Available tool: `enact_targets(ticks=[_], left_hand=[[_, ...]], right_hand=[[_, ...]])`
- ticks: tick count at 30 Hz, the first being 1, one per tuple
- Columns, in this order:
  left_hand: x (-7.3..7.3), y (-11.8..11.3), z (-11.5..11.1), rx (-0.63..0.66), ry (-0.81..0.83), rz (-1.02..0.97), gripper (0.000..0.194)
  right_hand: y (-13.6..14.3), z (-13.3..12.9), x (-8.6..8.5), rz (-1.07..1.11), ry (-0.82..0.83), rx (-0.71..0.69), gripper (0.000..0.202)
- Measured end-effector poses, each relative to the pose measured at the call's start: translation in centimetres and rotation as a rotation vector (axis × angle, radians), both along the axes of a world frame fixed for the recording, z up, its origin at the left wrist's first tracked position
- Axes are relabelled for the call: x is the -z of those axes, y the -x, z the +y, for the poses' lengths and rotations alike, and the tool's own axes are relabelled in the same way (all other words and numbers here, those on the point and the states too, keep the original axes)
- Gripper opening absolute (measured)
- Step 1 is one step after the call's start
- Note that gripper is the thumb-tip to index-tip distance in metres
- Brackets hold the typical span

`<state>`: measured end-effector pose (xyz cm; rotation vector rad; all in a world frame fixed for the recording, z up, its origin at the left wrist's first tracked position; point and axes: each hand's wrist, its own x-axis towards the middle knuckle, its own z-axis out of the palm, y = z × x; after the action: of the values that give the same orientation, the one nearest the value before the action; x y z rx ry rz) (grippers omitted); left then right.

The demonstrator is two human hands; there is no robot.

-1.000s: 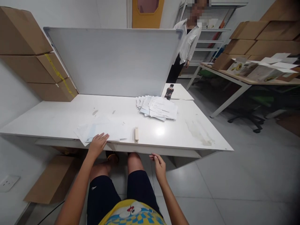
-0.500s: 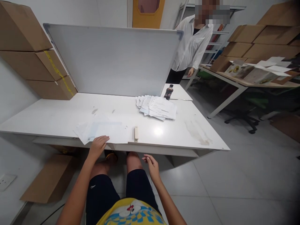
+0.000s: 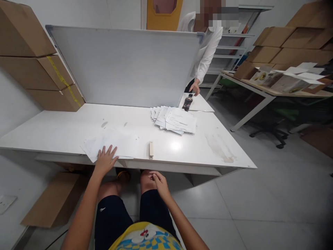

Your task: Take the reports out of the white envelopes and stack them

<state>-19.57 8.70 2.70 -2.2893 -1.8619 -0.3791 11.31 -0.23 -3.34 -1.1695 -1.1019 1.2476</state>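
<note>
My left hand (image 3: 105, 160) lies with spread fingers on the near edge of some loose white papers (image 3: 126, 143) at the table's front left. Over my thigh, off the table's front edge, is my right hand (image 3: 158, 180), its fingers loosely curled; whether they touch each other or hold anything is too small to tell. A cream stapler (image 3: 151, 150) rests on the white table (image 3: 177, 152) right of the papers. Farther back, a fanned pile of printed sheets (image 3: 179, 119) lies near a dark bottle (image 3: 187, 102).
A whiteboard (image 3: 125, 67) stands along the table's back edge, beside stacked cardboard boxes (image 3: 56, 99) on the left. Behind it, a person in a white shirt (image 3: 208, 47) has a hand (image 3: 195, 87) close to the bottle. Another table (image 3: 260, 88) with boxes is at the right.
My left hand has spread its fingers and moved slightly forward onto the papers. My right hand has shifted left. The person has leaned left and brought a hand close to the bottle.
</note>
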Motion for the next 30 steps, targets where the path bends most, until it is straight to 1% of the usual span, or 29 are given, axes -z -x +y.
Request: enact_targets(ticks=[4,6,8,11,13,15,18,19,20,21,26,30], left_hand=[[0.5,1.2,-0.6,0.144,0.025,0.006,0.058],[0.5,1.8,-1.0,0.214,0.019,-0.024,0.055],[0.3,2.3,-1.5,0.273,0.024,-0.062,0.048],[0.0,2.8,-2.0,0.339,0.031,-0.132,0.046],[0.0,3.0,-2.3,0.362,0.017,-0.159,0.047],[0.1,3.0,-2.5,0.325,-0.016,-0.153,0.047],[0.5,3.0,-2.4,0.132,-0.081,-0.125,0.051],[0.6,3.0,-2.3,0.083,-0.088,-0.12,0.053],[0.7,3.1,-2.2,0.062,-0.086,-0.12,0.052],[0.8,3.3,-2.2,0.069,-0.079,-0.128,0.05],[0.4,4.1,-2.7,0.223,-0.083,-0.261,0.044],[-0.3,4.1,-3.4,0.281,-0.103,-0.331,0.042]], right_hand=[[1.7,1.5,-1.5,0.082,0.033,-0.132,0.035],[2.8,2.1,-2.3,0.188,0.107,-0.222,0.04],[3.9,2.7,-3.0,0.329,0.197,-0.3,0.046],[5.6,3.4,-3.7,0.509,0.276,-0.346,0.047],[6.7,3.8,-3.9,0.567,0.302,-0.315,0.042],[7.6,4.3,-3.9,0.586,0.331,-0.237,0.037],[8.5,4.8,-3.8,0.606,0.359,-0.134,0.031],[8.7,4.9,-3.9,0.617,0.36,-0.119,0.029],[8.9,4.9,-3.9,0.628,0.358,-0.114,0.028],[8.9,5.0,-4.0,0.638,0.354,-0.112,0.027],[8.7,5.3,-4.4,0.633,0.36,-0.047,0.028],[8.8,5.7,-4.2,0.628,0.33,-0.031,0.031]])
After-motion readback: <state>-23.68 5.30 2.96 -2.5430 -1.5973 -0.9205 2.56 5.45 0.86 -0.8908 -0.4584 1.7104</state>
